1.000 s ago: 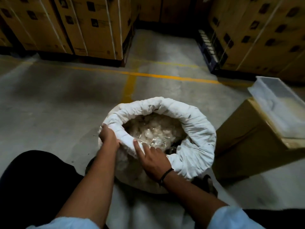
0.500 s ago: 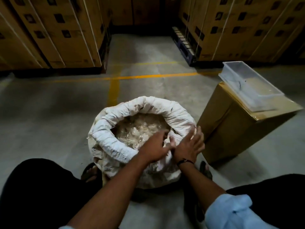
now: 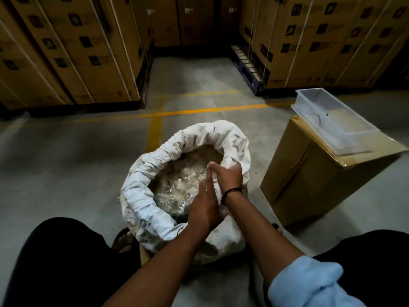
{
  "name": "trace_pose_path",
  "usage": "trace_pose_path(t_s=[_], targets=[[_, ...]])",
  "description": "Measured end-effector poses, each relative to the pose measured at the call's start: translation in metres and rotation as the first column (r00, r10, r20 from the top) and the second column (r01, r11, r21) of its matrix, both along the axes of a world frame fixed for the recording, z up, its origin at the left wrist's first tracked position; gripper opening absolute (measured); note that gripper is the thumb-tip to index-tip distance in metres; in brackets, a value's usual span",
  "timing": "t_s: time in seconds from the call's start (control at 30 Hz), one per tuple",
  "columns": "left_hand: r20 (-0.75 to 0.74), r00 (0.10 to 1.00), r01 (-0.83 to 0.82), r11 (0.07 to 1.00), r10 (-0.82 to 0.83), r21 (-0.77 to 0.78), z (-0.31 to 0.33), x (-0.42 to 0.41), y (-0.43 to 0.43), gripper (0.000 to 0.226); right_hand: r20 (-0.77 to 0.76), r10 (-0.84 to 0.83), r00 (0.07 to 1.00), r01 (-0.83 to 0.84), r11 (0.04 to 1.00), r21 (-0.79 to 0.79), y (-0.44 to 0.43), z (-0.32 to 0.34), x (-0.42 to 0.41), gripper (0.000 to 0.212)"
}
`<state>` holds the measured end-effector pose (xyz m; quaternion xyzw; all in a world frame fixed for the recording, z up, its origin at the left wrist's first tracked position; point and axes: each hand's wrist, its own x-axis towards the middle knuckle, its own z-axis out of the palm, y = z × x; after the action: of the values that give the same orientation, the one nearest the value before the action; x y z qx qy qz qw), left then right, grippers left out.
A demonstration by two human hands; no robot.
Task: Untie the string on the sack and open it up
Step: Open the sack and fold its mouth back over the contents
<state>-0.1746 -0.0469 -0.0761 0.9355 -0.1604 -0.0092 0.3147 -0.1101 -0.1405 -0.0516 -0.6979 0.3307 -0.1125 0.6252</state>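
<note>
Bare floor (image 3: 77,165) lies left of and above the sack (image 3: 141,204), which sits at frame centre with its mouth open. A cardboard box (image 3: 309,185) stands just to its right. The right hand (image 3: 229,177) curls over the sack's right rim and grips it. The left hand (image 3: 204,209) lies against the right hand, fingers straight, inside that rim.

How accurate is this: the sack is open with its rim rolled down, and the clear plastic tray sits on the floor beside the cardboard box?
One detail is wrong. The head view shows the clear plastic tray resting on top of the cardboard box, not on the floor beside it. The rest holds: the sack is open with its rim rolled down.
</note>
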Motion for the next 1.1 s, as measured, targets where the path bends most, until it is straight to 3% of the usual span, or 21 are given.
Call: trace_pose_path(t_s=[0.1,0.2,0.27,0.33,0.5,0.6,0.67,0.73,0.8,0.87,0.9,0.97,1.03,1.1], targets=[[0.024,0.997,-0.07,0.995,0.068,0.068,0.002,-0.008,-0.007,0.11,-0.082,0.041,0.996,-0.055,0.983,-0.175,-0.003,0.008,-0.006,0.071],[0.003,0.994,-0.105,0.993,0.105,0.045,0.004,-0.009,-0.008,0.11,-0.24,-0.075,0.968,-0.022,0.926,-0.378,-0.012,0.002,-0.01,0.102],[-0.002,0.997,-0.077,0.995,0.077,0.067,0.005,-0.01,-0.012,0.11,-0.248,-0.117,0.962,0.078,0.984,-0.162,-0.022,-0.004,-0.009,0.125],[0.005,0.997,-0.073,0.993,0.073,0.094,0.006,-0.016,-0.017,0.112,-0.16,-0.108,0.981,0.132,0.979,0.152,-0.031,-0.01,-0.004,0.129],[0.128,0.981,-0.163,0.975,0.144,0.152,-0.001,-0.014,-0.023,0.097,0.085,-0.135,0.987,0.109,0.961,0.256,-0.036,-0.001,0.015,0.092],[0.167,0.978,-0.165,0.95,0.124,0.264,-0.005,-0.011,-0.028,0.088,0.076,-0.127,0.989,0.09,0.923,0.375,-0.036,0.021,0.001,0.064],[0.163,0.981,-0.155,0.931,0.106,0.33,-0.013,-0.013,-0.031,0.092,-0.038,-0.081,0.996,0.089,0.94,0.331,-0.045,0.021,-0.004,0.075],[0.136,0.988,-0.125,0.917,0.079,0.379,-0.021,-0.015,-0.036,0.1,-0.193,-0.114,0.975,0.157,0.962,0.222,-0.049,0.019,-0.006,0.101],[0.104,0.993,-0.102,0.902,0.064,0.419,-0.026,-0.021,-0.045,0.115,-0.188,-0.183,0.965,0.163,0.979,-0.119,-0.052,0.011,-0.006,0.109],[0.096,0.992,-0.113,0.891,0.079,0.439,-0.028,-0.027,-0.053,0.126,-0.138,-0.167,0.976,0.069,0.843,-0.534,-0.051,-0.001,-0.005,0.096],[0.1,0.991,-0.128,0.891,0.093,0.436,-0.028,-0.026,-0.057,0.127,-0.16,-0.147,0.976,0.011,0.768,-0.641,-0.05,-0.005,-0.002,0.089],[0.143,0.987,-0.136,0.873,0.077,0.467,-0.041,-0.019,-0.062,0.107,-0.293,-0.095,0.951,-0.126,0.746,-0.654,-0.045,-0.005,0.011,0.091],[0.209,0.978,-0.123,0.854,0.017,0.506,-0.051,-0.013,-0.067,0.067,-0.437,0.002,0.899,-0.264,0.799,-0.54,-0.04,0.002,0.02,0.118],[0.215,0.976,-0.08,0.856,-0.037,0.51,-0.059,-0.016,-0.074,0.059,-0.506,0.115,0.855,-0.352,0.845,-0.403,-0.044,-0.004,0.028,0.143]])
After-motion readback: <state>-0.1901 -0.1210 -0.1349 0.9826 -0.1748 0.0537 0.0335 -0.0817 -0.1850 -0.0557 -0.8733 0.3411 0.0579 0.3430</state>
